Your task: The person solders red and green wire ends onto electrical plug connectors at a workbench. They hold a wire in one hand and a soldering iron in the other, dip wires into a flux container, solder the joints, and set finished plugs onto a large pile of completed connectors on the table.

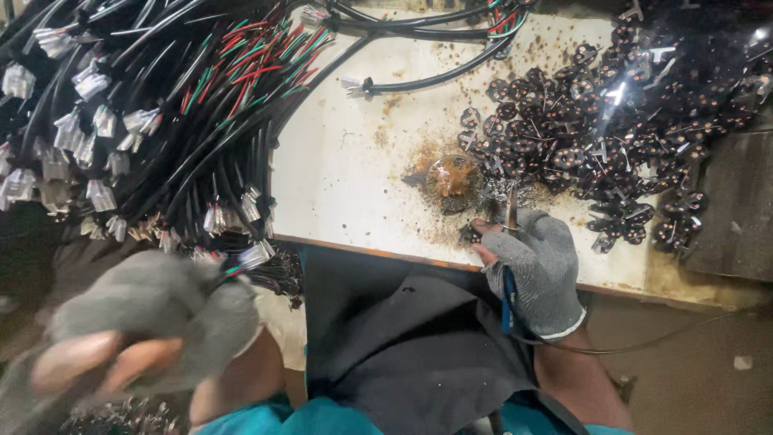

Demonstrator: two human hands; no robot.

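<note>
My right hand [535, 266], in a grey fingerless glove, grips a soldering iron [510, 242] with a blue handle, its tip pointing up near a brown, crusted blob of residue [451, 179] on the white table [346, 161]. My fingertips rest beside a small black part [469, 234] at the table's front edge. My left hand [153, 318], also gloved and blurred, is low at the left, closed around the end of a black cable with coloured wires [229, 274]. A big bundle of black cables [161, 121] with white connectors lies above it.
A pile of small round black parts with copper contacts [612, 121] covers the table's right side, partly under clear plastic. A dark cloth [403, 338] lies over my lap. The iron's cord [644, 346] trails to the right. A grey block [737, 209] stands at far right.
</note>
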